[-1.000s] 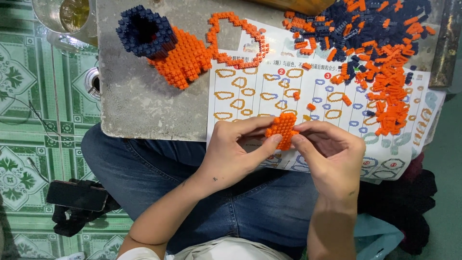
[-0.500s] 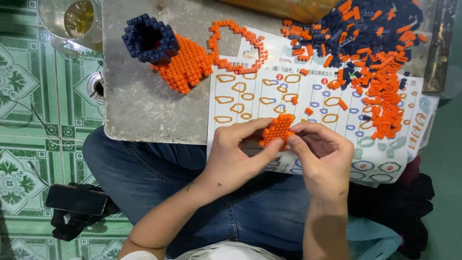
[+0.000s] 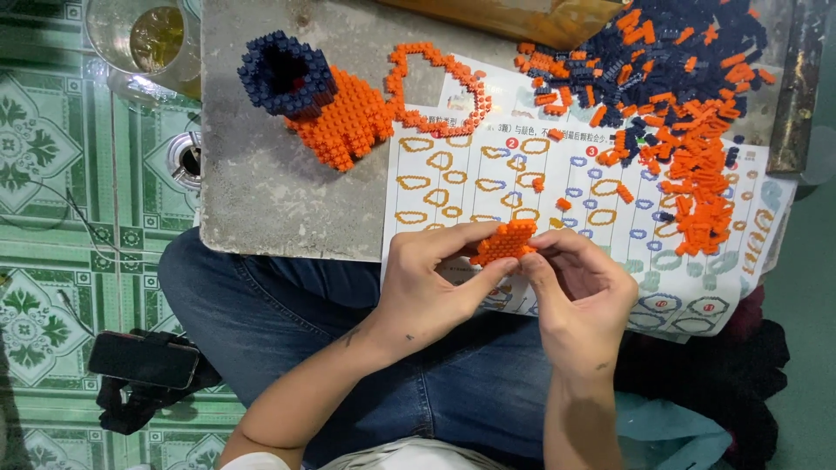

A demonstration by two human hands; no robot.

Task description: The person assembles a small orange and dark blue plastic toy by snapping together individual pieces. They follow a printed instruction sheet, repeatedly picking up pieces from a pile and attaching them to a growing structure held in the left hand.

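Observation:
Both hands pinch one small orange block piece (image 3: 504, 242) over the near edge of a grey stone slab (image 3: 261, 191). My left hand (image 3: 435, 283) grips it from the left, thumb and fingers closed on it. My right hand (image 3: 582, 287) holds its right side. Under the hands lies a white instruction sheet (image 3: 488, 174) printed with rows of ring shapes. Farther back stands a built model with a navy tube top and orange body (image 3: 318, 100), and next to it an orange ring of blocks (image 3: 440, 87).
A pile of loose orange and navy blocks (image 3: 675, 96) covers the slab's far right. A glass with yellowish liquid (image 3: 152, 39) stands on the green tiled floor (image 3: 52, 174) at the left. A black phone (image 3: 144, 359) lies by my jeans-clad knee.
The view has shifted a little. Both hands still hold the orange piece, turning it slightly between the fingers.

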